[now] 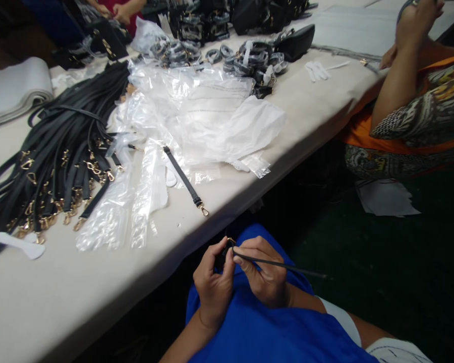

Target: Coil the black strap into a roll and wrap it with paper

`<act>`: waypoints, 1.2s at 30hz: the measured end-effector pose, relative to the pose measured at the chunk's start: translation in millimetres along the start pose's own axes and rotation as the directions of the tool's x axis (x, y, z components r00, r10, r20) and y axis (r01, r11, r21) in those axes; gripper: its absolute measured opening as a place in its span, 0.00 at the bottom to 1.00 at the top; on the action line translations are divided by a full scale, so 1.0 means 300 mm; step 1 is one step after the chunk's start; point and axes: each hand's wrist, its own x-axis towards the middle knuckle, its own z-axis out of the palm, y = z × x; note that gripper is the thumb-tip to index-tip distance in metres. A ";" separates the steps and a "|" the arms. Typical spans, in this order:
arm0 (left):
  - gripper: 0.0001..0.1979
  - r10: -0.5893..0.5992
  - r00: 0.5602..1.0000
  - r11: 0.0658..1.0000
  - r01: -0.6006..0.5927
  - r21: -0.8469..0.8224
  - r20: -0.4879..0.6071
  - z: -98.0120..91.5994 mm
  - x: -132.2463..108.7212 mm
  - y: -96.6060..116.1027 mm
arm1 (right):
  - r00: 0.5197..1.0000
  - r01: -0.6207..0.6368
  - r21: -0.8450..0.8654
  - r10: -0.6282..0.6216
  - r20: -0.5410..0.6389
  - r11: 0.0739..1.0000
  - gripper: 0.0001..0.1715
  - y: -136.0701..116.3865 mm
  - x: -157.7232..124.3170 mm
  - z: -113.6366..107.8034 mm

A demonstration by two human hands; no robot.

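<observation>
Over my lap, my left hand pinches the buckle end of a black strap, where a bit of gold metal shows between the fingertips. Close beside it, my right hand grips the same black strap, whose thin free length sticks out to the right. The fingers of both hands partly hide the buckle end. On the table just beyond lies a short black strap with a gold clasp, apart from my hands.
Long black straps with gold clasps are heaped at left. Clear plastic bags cover the middle of the table. Wrapped strap coils and black bags stand behind. Another person's arm is at right; another person's hands are at the back.
</observation>
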 end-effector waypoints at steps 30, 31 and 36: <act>0.18 -0.518 0.686 0.462 0.727 -0.509 0.510 -0.053 0.015 -0.015 | 0.925 0.183 -0.161 -0.114 0.363 0.970 0.16 0.057 -0.033 -0.020; 0.18 -0.532 0.669 0.445 0.743 -0.500 0.519 -0.054 0.022 -0.020 | 0.912 0.173 -0.141 -0.105 0.396 0.975 0.15 0.060 -0.032 -0.027; 0.19 -0.519 0.632 0.459 0.774 -0.436 0.575 -0.101 0.077 -0.026 | 0.932 -0.076 0.008 0.069 0.356 0.997 0.15 0.080 0.011 -0.088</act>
